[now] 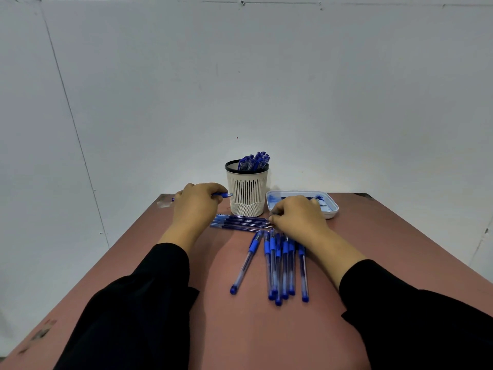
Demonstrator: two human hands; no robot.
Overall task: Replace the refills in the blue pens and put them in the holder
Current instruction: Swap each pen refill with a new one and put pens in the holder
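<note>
Gripping one blue pen (222, 195) just left of the holder (247, 192), the left hand (196, 202) had its fingers curled round it. The right hand (296, 216), in front of the holder, pinched the refills (240, 224); loose pens (284, 263) lay nearer on the counter (240, 329).

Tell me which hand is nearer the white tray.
Right. The right hand overlaps the white tray's near edge in view; the left hand, gripping a blue pen, is beyond the holder.
</note>
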